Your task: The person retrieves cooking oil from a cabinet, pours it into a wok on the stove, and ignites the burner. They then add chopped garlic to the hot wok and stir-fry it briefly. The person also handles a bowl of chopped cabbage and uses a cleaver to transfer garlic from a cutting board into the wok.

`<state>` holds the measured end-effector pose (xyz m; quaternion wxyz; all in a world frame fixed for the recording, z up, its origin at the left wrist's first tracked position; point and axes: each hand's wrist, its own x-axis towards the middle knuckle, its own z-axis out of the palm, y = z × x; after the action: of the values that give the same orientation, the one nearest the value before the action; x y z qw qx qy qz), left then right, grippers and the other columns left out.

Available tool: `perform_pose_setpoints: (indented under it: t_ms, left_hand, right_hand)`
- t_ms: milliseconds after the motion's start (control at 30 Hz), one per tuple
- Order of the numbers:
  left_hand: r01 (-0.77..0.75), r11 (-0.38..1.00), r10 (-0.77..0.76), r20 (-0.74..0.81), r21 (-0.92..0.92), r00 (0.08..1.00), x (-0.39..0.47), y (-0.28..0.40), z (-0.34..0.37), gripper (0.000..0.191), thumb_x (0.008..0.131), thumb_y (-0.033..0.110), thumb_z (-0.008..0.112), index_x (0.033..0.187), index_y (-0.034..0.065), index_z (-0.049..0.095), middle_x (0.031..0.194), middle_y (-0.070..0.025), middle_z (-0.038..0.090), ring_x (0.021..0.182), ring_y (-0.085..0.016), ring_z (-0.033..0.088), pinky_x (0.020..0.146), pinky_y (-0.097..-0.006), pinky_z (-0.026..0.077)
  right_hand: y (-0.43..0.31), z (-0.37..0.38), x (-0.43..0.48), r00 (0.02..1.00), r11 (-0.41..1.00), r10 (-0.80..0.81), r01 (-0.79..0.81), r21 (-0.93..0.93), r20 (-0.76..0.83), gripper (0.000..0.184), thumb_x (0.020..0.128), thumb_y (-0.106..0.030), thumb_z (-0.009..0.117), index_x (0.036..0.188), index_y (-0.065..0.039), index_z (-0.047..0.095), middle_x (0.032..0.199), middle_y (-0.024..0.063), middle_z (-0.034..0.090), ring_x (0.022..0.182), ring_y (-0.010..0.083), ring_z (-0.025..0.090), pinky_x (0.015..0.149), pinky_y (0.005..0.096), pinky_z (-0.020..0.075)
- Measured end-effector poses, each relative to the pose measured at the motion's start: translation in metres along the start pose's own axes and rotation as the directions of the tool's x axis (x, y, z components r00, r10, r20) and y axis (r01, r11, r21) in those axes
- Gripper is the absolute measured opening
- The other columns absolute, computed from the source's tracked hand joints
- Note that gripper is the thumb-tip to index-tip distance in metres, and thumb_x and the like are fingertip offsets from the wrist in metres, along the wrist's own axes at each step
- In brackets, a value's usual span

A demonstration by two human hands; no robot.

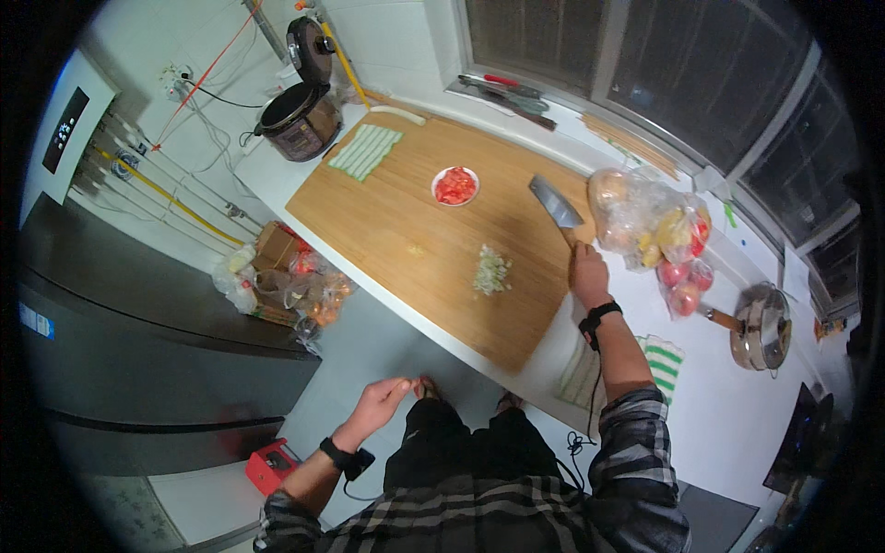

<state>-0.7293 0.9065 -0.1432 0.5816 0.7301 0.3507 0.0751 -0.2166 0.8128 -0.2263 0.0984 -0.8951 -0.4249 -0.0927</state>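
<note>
My right hand (589,275) is closed round the handle of a cleaver (556,202), whose blade lies over the right end of a wooden cutting board (373,238). In front of the counter, away from the board, my left hand (382,404) hangs with its thumb and fingertips together; whether it holds something small I cannot tell. Chopped pale green and white vegetable (491,270) forms a small heap on the board. Beyond it stands a white bowl of diced red food (455,186). A green-striped cloth (366,151) covers part of the board's far left.
An open electric pressure cooker (302,128) stands at the back left. Bagged produce (632,218), red apples (684,287) and a lidded pot (759,330) line the right side. Knives and scissors (508,100) rest by the window. Bags (297,283) sit on the floor beside the refrigerator (159,359).
</note>
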Motion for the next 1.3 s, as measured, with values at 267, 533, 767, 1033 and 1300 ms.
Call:
perform_pose_setpoints:
  t_ms: [267, 533, 767, 1033, 1300]
  left_hand:
    - [-0.267, 0.954, 0.281, -0.097, 0.133, 0.955, 0.175, -0.01, -0.111, 0.04, 0.112, 0.026, 0.046, 0.136, -0.0016, 0.061, 0.133, -0.0156, 0.067, 0.124, -0.024, 0.06, 0.108, -0.0357, 0.044]
    - [-0.41, 0.887, 0.417, -0.016, -0.213, 0.909, 0.356, -0.039, -0.133, 0.046, 0.113, 0.026, 0.037, 0.146, -0.0018, 0.052, 0.152, -0.0178, 0.053, 0.141, -0.029, 0.048, 0.119, -0.0386, 0.033]
    - [-0.472, 0.872, 0.488, 0.168, -0.125, 0.857, 0.379, -0.039, -0.113, 0.052, 0.114, 0.026, 0.027, 0.153, -0.0065, 0.039, 0.162, -0.0194, 0.037, 0.151, -0.029, 0.034, 0.126, -0.0406, 0.023]
    - [-0.406, 0.859, 0.466, 0.145, -0.312, 0.873, 0.369, -0.028, -0.096, 0.058, 0.114, 0.035, 0.028, 0.154, -0.0058, 0.037, 0.16, -0.0209, 0.039, 0.151, -0.031, 0.034, 0.126, -0.0427, 0.023]
    - [-0.377, 0.856, 0.435, 0.1, -0.354, 0.895, 0.371, -0.024, -0.087, 0.061, 0.113, 0.041, 0.029, 0.154, -0.0045, 0.036, 0.162, -0.0197, 0.035, 0.152, -0.029, 0.03, 0.126, -0.0422, 0.019]
  right_hand:
    - [-0.07, -0.042, -0.008, 0.958, 0.934, 0.286, -0.276, 0.227, -0.015, 0.04, 0.093, -0.017, 0.066, 0.13, -0.006, 0.057, 0.093, 0.0163, 0.066, 0.084, 0.0368, 0.07, 0.073, 0.0467, 0.0576]
    - [-0.271, -0.079, -0.136, 0.606, -0.208, 0.359, -0.69, 0.693, 0.71, 0.028, 0.109, -0.035, 0.055, 0.105, -0.008, 0.059, 0.074, 0.0001, 0.056, 0.05, 0.0077, 0.048, 0.044, 0.0216, 0.0369]
    - [-0.335, -0.033, -0.136, 0.484, -0.36, 0.369, -0.713, 0.602, 0.794, 0.032, 0.11, -0.035, 0.053, 0.121, -0.006, 0.06, 0.074, -0.0013, 0.054, 0.051, 0.0072, 0.046, 0.044, 0.0215, 0.0356]
    - [-0.373, -0.018, -0.133, 0.48, -0.298, 0.413, -0.732, 0.613, 0.774, 0.034, 0.109, -0.031, 0.055, 0.131, -0.005, 0.056, 0.074, -0.0034, 0.052, 0.057, 0.0055, 0.047, 0.05, 0.0219, 0.0404]
    - [-0.397, -0.01, -0.121, 0.52, -0.193, 0.451, -0.737, 0.648, 0.725, 0.032, 0.107, -0.032, 0.06, 0.123, -0.004, 0.058, 0.07, -0.0026, 0.054, 0.059, 0.0061, 0.052, 0.054, 0.0251, 0.0466]
